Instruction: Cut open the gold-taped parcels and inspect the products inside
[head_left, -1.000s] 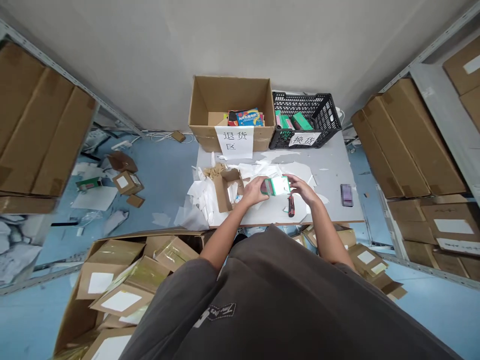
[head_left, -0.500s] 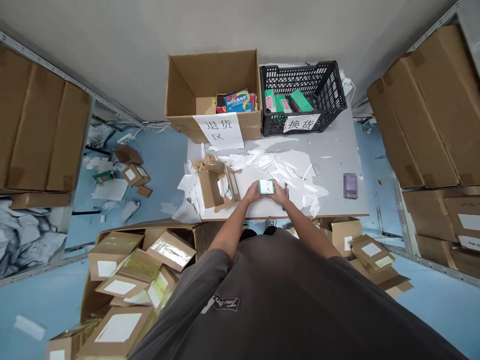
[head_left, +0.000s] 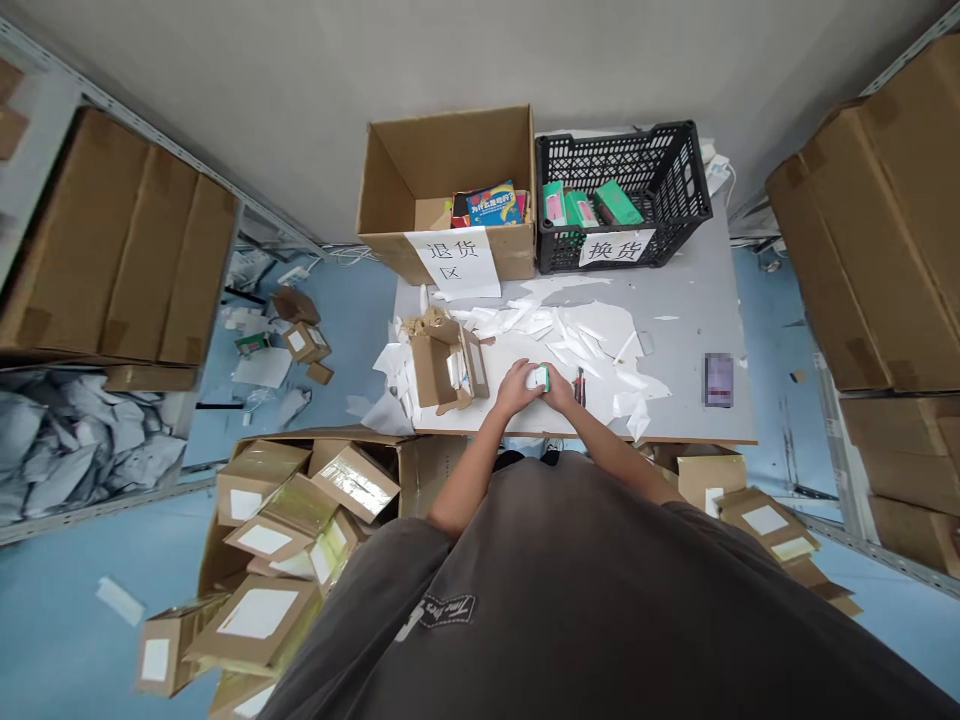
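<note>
Between my two hands, over the front of the table, is a small green and white box (head_left: 541,377). My left hand (head_left: 516,388) is closed around its left side and partly covers it. On the other side, my right hand (head_left: 559,388) grips the box's green edge. A thin red and black tool (head_left: 579,386), too small to name surely, lies just right of my right hand. To the left stands an opened small cardboard box (head_left: 433,372) with white paper inside. Torn white paper strips (head_left: 577,335) are scattered behind my hands.
A large cardboard box (head_left: 382,215) with a paper sign and colourful books stands at the back. Beside it, a black plastic crate (head_left: 675,225) holds green boxes. A purple pixelated item (head_left: 718,380) lies at right. Taped parcels (head_left: 259,612) fill a carton at lower left.
The small box has been turned in my hands, so its white face shows less and its green edge shows more. The whole view has shifted, with the surroundings appearing further right.
</note>
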